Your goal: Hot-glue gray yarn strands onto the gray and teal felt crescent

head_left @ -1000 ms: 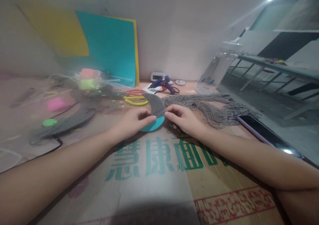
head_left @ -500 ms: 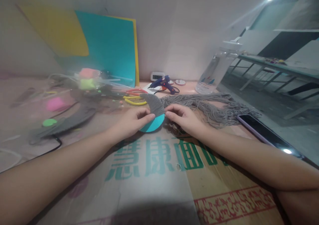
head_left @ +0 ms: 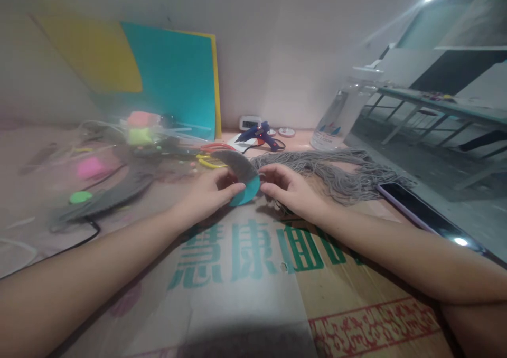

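Note:
Between thumb and fingers my left hand [head_left: 222, 188] pinches a round teal disc [head_left: 252, 189] by its left side, tilted above the cardboard. Rows of grey yarn [head_left: 237, 163] cover the upper part of the disc in a curved band. My right hand [head_left: 285, 187] is at the disc's right edge, thumb and fingers curled close together on what looks like a thin strand of the same yarn; the fingertips partly hide it. Behind and beside the right hand lies a loose grey yarn bundle [head_left: 336, 170].
Printed cardboard [head_left: 253, 305] covers the worktop. Behind my hands are scissors [head_left: 212, 161], a blue glue gun [head_left: 257, 133] and a small digital clock [head_left: 250, 122]. A clear bottle [head_left: 340, 115] and a phone [head_left: 420, 210] are on the right; teal sheets [head_left: 178, 78] lean at the back left.
The disc has turned and tilted in my left hand, so its teal face appears narrower and the yarn band more slanted. Both hands stay almost in place.

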Motion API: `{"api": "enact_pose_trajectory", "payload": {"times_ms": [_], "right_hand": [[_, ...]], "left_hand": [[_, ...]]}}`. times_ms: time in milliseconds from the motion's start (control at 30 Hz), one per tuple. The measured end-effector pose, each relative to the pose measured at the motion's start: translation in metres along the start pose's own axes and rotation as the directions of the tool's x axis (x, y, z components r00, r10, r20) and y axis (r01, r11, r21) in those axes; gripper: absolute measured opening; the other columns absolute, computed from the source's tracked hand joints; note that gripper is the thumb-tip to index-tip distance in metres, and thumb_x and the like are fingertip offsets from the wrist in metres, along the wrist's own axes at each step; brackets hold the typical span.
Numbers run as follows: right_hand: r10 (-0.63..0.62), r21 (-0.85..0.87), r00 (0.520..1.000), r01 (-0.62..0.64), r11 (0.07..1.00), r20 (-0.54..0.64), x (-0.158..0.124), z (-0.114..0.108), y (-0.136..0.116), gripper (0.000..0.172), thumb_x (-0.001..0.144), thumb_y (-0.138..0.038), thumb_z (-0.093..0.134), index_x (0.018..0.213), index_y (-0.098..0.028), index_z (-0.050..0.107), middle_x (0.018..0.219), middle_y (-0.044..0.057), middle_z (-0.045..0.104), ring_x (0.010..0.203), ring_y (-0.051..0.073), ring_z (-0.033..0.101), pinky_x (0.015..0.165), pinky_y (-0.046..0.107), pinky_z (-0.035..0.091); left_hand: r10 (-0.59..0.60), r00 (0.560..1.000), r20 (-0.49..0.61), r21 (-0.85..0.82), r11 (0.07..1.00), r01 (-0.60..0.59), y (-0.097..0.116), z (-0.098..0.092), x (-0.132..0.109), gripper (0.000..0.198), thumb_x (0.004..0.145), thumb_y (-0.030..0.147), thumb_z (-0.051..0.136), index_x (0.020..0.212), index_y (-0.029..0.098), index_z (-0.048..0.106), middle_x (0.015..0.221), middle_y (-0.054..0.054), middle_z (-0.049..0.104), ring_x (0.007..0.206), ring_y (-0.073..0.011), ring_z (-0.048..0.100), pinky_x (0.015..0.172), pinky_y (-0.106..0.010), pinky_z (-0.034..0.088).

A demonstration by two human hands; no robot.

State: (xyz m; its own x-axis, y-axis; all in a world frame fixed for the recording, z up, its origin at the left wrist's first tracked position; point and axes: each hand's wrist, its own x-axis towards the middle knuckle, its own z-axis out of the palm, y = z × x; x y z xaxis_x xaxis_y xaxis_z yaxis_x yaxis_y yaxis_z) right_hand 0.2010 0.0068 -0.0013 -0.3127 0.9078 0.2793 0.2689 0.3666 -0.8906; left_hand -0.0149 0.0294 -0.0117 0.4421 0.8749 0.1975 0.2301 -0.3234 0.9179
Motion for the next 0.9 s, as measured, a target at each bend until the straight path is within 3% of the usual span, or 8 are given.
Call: {"api": "enact_pose_trajectory", "payload": {"times_ms": [133,300,433,533,633,700,800,900], "right_hand": [[-0.038,-0.209,0.998,0.046,0.977,0.044,-0.004,0.003,-0.006,0.029,0.078,-0.03,0.071,0.101,-0.02,0.057,0.08,0.0,0.062,0.069,0.013,0.058,0.063,0.027,0.048],[-0.198,-0.37,0.978,0.209,0.905,0.067,-0.008,0.002,-0.006,0.018,0.08,-0.024,0.066,0.097,-0.018,0.061,0.077,0.0,0.065,0.065,0.012,0.058,0.057,0.023,0.047],[-0.266,-0.459,0.954,0.298,0.837,0.135,-0.011,-0.003,-0.008,0.03,0.085,-0.013,0.052,0.109,-0.02,0.069,0.089,0.001,0.075,0.07,0.011,0.066,0.066,0.022,0.051],[-0.27,-0.524,0.955,0.295,0.799,0.126,-0.013,-0.006,-0.011,0.038,0.087,-0.013,0.048,0.117,-0.022,0.069,0.094,0.0,0.077,0.075,0.012,0.07,0.072,0.023,0.054],[-0.301,-0.568,0.952,0.28,0.774,0.059,-0.013,-0.007,-0.01,0.044,0.09,-0.015,0.045,0.13,-0.021,0.061,0.111,0.003,0.074,0.092,0.016,0.071,0.084,0.029,0.055],[-0.309,-0.593,0.95,0.274,0.757,0.044,-0.011,-0.007,-0.007,0.049,0.091,-0.018,0.045,0.14,-0.019,0.051,0.129,0.007,0.065,0.112,0.02,0.065,0.096,0.035,0.052],[-0.31,-0.622,0.948,0.289,0.727,0.078,-0.007,-0.004,-0.001,0.062,0.09,-0.021,0.048,0.15,-0.015,0.034,0.147,0.012,0.047,0.133,0.024,0.048,0.109,0.043,0.042],[-0.262,-0.637,0.956,0.285,0.717,0.132,-0.006,-0.002,0.002,0.073,0.089,-0.022,0.05,0.155,-0.015,0.02,0.153,0.015,0.037,0.141,0.026,0.037,0.113,0.048,0.036]], "left_hand": [[0.013,0.996,-0.092,0.04,0.999,-0.009,0.009,0.002,-0.003,0.024,0.081,0.035,0.064,0.096,0.016,0.067,0.09,-0.005,0.071,0.082,-0.021,0.065,0.073,-0.031,0.05],[0.159,0.986,-0.046,0.098,0.983,-0.154,0.015,0.004,-0.011,0.014,0.077,0.025,0.066,0.09,0.019,0.068,0.09,-0.003,0.071,0.082,-0.018,0.065,0.076,-0.028,0.051],[0.131,0.991,0.019,0.055,0.99,-0.132,0.001,0.006,-0.007,0.025,0.074,0.027,0.069,0.098,0.019,0.066,0.093,-0.005,0.071,0.082,-0.0185,0.066,0.076,-0.03,0.052],[0.173,0.981,-0.092,-0.058,0.982,-0.179,-0.007,0.008,0.001,0.048,0.068,0.028,0.074,0.113,0.019,0.062,0.102,-0.008,0.07,0.089,-0.0205,0.067,0.081,-0.032,0.052],[0.104,0.987,-0.124,-0.112,0.987,-0.118,-0.005,0.007,0.004,0.045,0.078,0.032,0.063,0.12,0.017,0.058,0.107,-0.01,0.07,0.097,-0.0236,0.067,0.088,-0.037,0.051],[0.076,0.994,-0.082,0.014,0.997,-0.075,0.001,0.005,0.002,0.04,0.078,0.028,0.064,0.116,0.018,0.062,0.115,-0.009,0.069,0.108,-0.0258,0.063,0.096,-0.038,0.047],[0.036,0.999,-0.036,0.038,0.999,-0.035,0.005,0.003,-0.004,0.033,0.077,0.032,0.067,0.108,0.02,0.066,0.111,-0.007,0.07,0.104,-0.0268,0.063,0.089,-0.036,0.051],[-0.04,0.996,-0.08,-0.041,0.998,0.037,0.002,0.001,-0.006,0.034,0.079,0.044,0.066,0.102,0.02,0.067,0.102,-0.007,0.072,0.091,-0.0242,0.066,0.073,-0.031,0.053]]}}
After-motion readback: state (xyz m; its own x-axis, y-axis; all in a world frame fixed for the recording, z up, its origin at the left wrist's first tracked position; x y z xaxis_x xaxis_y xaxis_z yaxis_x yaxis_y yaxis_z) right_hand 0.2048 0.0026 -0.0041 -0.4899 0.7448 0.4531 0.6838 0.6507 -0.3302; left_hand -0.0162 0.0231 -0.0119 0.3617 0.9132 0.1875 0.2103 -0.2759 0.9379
